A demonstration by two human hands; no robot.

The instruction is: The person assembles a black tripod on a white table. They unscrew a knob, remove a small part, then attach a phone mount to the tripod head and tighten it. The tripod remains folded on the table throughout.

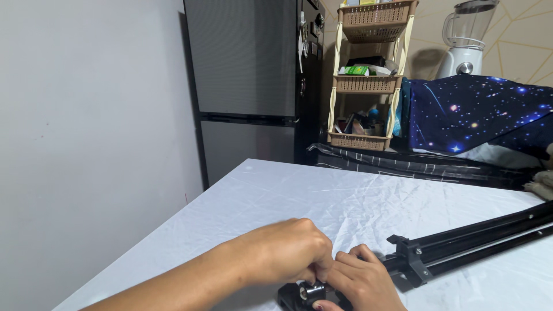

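Black folded tripod [461,239] lies on white table [242,201]; left hand [288,250] and right hand [363,282] pinch its knob [311,291]. Tan baskets [363,83] hold boxes.

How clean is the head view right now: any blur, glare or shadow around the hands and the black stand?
Head view: left hand slightly motion-blurred, right hand sharper; black stand crisp, its head cut by the bottom edge; soft even light, faint shadow under the hands on the white cloth; no glare there; mild wide-angle bend on the fridge.
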